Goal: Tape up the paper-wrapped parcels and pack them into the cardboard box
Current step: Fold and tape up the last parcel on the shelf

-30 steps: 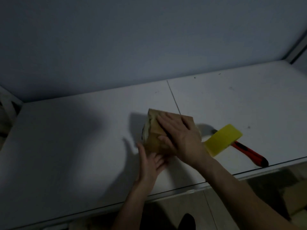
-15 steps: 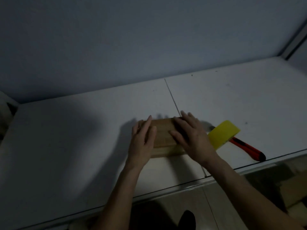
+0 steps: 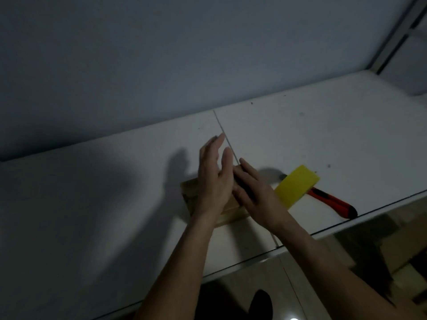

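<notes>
Left hand (image 3: pixel 215 179): fingers straight and close together, thumb a little apart, pointing towards 12 o'clock; the hand is tipped on edge above the parcel, and only its heel looks to touch the paper. It holds nothing.
Right hand (image 3: pixel 256 192): fingers straight and slightly spread, laid flat on the parcel's right end, tips pointing to about 11 o'clock. It presses and does not pinch.
Parcel (image 3: pixel 194 192): brown paper, lying flat on the white table (image 3: pixel 92 204) near the front edge; its long axis runs roughly 9 to 3 o'clock, slightly skewed. Much of it is hidden under the hands.
Yellow tape (image 3: pixel 295 185): at 3 o'clock of the right hand, just beside it.
Red knife (image 3: pixel 332 202): partly behind the tape, handle pointing to about 4 o'clock.
</notes>
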